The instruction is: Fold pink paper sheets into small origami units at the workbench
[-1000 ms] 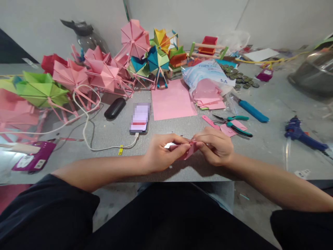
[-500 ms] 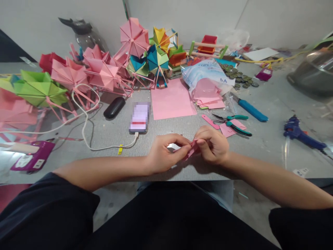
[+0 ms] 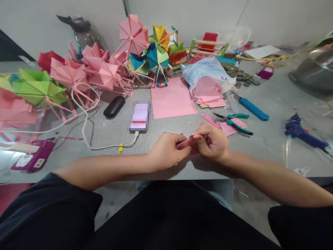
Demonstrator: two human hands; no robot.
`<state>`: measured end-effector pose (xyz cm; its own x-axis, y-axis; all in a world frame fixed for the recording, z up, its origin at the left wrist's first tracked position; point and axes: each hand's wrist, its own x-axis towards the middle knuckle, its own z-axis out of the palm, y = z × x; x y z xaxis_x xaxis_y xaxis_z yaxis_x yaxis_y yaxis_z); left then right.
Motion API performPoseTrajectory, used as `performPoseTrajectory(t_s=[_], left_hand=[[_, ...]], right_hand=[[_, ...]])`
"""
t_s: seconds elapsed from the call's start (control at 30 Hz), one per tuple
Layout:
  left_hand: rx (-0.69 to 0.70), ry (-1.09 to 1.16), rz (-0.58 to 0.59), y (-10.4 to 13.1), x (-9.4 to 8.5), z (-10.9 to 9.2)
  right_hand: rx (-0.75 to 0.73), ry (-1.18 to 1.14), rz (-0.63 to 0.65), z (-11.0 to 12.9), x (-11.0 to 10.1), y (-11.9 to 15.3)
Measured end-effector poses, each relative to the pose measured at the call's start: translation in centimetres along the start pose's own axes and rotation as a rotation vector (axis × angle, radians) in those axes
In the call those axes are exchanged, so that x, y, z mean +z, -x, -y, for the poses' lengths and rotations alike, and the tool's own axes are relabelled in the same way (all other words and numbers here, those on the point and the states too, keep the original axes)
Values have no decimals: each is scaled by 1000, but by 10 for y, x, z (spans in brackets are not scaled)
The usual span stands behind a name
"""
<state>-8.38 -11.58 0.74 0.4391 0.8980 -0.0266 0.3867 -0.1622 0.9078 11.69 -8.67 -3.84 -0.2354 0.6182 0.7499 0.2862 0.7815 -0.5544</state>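
Note:
A small piece of pink paper [image 3: 185, 143] is pinched between both hands above the front of the grey table. My left hand [image 3: 168, 150] closes on its left end, the thumb along the near side. On its right end, my right hand [image 3: 212, 143] grips with curled fingers and thumb. Most of the paper is hidden by the fingers, so its exact folds cannot be made out. Just beyond the right hand lie green-handled pliers [image 3: 235, 121], a pink cutter [image 3: 210, 119] and pink paper scraps [image 3: 231, 129]. A flat pink sheet [image 3: 171, 100] lies farther back.
Folded-paper wheel models [image 3: 104, 74] crowd the back left. A phone [image 3: 139, 116] on a white cable and a black case [image 3: 114, 107] lie left of the sheet. Rightward are a plastic bag [image 3: 208, 74], coins [image 3: 240, 74], a blue-handled knife [image 3: 253, 108] and a glue gun [image 3: 304, 133].
My left hand has turned and closed further over the pink paper, and the gap between its thumb and fingers has narrowed. The right hand keeps its grip, nearly in place.

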Motion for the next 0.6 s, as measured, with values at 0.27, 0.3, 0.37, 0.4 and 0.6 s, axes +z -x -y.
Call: performPoseTrajectory(t_s=[0.27, 0.3, 0.37, 0.4, 0.6], left_hand=[[-83, 269, -111, -6, 0, 13], [-94, 295, -121, -7, 0, 15], [-108, 331, -136, -9, 0, 18], [-110, 341, -142, -10, -1, 18], [-90, 358, -152, -13, -4, 22]], right_hand=[[353, -93, -137, -1, -9, -10], [431, -147, -114, -3, -10, -12], [568, -281, -55, -6, -11, -14], [618, -340, -23, -7, -12, -15], [714, -408, 12, -10, -9, -18]])
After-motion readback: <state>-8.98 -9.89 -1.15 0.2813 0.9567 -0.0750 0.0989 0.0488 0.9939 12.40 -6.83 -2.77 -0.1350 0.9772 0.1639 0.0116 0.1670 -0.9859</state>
